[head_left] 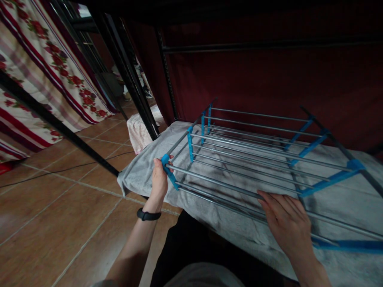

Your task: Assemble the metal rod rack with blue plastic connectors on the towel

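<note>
The folding clothes-drying rack of grey metal rods and blue plastic brackets (254, 155) lies flat on a grey cloth-covered bed (143, 167), with the left hand (159, 181) in a narrow closed grip on its near-left blue corner bracket and the right hand (287, 223) resting open and flat across the nearest rods. The rack appears light, stiff and smooth, so the rods may slip; the corner brackets and outer frame look like the firmest holding points. No brand, label or writing is legible on it.

Head-worn camera, looking forward and down, close over the bed edge
</note>
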Demonstrator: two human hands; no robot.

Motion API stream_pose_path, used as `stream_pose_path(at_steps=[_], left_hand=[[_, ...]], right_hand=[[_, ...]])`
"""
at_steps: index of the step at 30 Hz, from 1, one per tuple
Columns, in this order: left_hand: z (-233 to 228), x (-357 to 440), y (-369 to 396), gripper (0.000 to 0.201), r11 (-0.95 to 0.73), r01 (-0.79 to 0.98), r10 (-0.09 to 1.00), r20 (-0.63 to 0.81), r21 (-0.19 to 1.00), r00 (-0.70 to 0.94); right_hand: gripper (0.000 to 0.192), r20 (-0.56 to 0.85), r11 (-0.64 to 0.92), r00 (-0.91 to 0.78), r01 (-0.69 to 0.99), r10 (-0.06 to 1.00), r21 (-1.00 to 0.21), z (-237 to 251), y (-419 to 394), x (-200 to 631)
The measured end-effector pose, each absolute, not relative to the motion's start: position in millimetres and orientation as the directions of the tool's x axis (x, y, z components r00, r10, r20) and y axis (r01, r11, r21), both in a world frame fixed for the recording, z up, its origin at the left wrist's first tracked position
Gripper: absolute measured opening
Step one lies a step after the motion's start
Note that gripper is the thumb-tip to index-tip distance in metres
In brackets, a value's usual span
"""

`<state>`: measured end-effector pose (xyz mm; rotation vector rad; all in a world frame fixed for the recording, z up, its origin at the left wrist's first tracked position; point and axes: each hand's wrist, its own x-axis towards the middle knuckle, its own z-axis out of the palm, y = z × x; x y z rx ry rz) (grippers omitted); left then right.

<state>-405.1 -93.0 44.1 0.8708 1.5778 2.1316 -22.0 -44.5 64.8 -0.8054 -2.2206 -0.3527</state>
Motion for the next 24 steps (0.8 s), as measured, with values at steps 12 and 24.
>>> stream_pose_path(at_steps=[12,24], left_hand=[[44.9,-404.9,-93.5,0.073,-0.295,0.1,0.593,0.264,0.95,-0.761],[42.8,-405.5,-92.0,0.072,-0.333,0.1,0.586,0.289,0.938,-0.757]], right_hand=[[0.026,0.715,0.77,-0.539,0.639,0.446,0.001,64.0,-45.5,-20.9],[0.026,0.714,0.75,-0.528,0.661,0.46,0.005,64.3,-46.4,-21.4]])
